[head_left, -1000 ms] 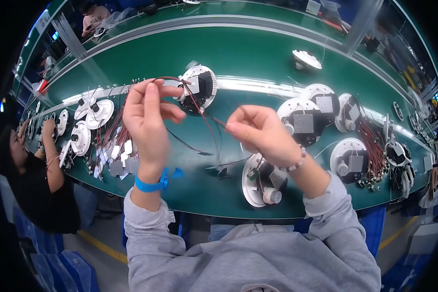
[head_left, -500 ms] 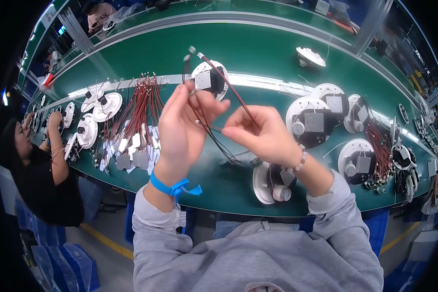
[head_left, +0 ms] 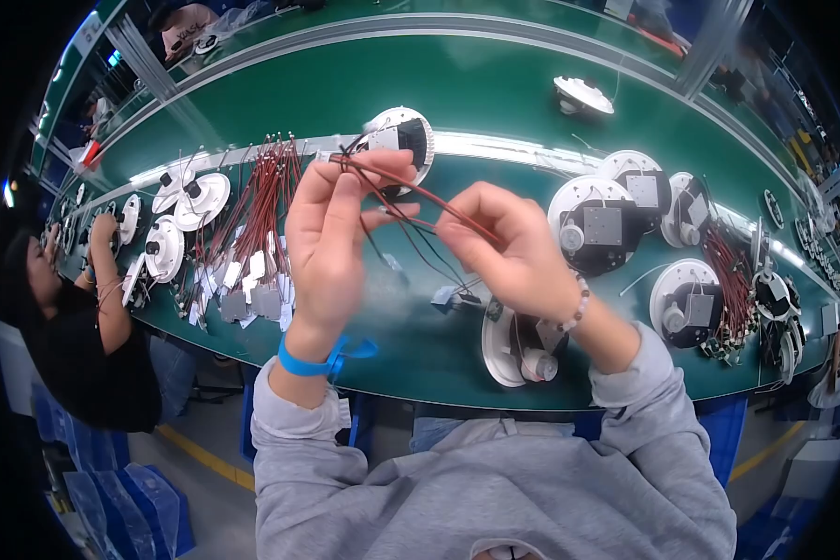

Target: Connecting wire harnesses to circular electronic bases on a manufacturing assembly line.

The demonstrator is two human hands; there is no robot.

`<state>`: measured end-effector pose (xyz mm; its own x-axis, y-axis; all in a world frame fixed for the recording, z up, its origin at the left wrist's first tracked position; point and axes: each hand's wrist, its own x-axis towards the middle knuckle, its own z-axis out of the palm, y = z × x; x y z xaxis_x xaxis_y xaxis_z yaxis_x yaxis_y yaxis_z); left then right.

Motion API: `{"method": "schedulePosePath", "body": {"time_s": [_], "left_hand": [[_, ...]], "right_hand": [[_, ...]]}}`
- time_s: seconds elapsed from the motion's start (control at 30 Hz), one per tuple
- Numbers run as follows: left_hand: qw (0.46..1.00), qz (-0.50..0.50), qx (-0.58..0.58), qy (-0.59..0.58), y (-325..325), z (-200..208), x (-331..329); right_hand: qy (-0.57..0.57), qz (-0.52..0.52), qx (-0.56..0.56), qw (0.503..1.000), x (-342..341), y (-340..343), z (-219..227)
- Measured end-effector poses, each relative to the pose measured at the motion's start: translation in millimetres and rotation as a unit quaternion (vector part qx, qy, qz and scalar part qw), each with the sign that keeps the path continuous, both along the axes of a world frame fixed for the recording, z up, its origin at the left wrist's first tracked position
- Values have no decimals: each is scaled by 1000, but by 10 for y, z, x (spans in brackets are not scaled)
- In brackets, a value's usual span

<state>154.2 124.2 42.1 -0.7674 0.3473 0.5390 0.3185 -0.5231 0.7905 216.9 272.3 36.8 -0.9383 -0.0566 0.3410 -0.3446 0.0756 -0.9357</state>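
A bundle of thin red and black wires (head_left: 427,194) stretches between my two hands above the green bench. My left hand (head_left: 329,229), with a blue band at its wrist, pinches the wires near a small white connector at their far end. My right hand (head_left: 511,250), wearing a bead bracelet, is closed round the red wires, its fingertips hiding part of them. Dark wire ends hang below the hands, with a small pale piece (head_left: 446,297) near them. Behind my left fingers lies a white round unit (head_left: 403,119) with a black part, partly covered.
Left of my hands lies a heap of red wires (head_left: 263,201) with white and grey pieces. White round units (head_left: 583,201) stand at right, beside another red wire bundle (head_left: 730,289). One more unit (head_left: 518,350) sits near the bench edge. A co-worker (head_left: 84,317) works at far left.
My left hand has turned, and its fingers have closed on the wires' connector end, which stood loose above it before. The red wires have tilted lower, toward the left hand.
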Motion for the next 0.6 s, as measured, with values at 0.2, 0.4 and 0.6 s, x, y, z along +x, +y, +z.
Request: {"method": "schedulePosePath", "body": {"time_s": [0.2, 0.4, 0.6], "left_hand": [[976, 215, -17, 32, -256, -55, -225], [907, 388, -81, 141, -760, 71, -394], [880, -41, -426, 205, -623, 206, -122]], "right_hand": [[-69, 60, -100, 991, -2, 71, 50], [-89, 5, -8, 996, -14, 231, 65], [-107, -13, -6, 994, -87, 198, -51]]}}
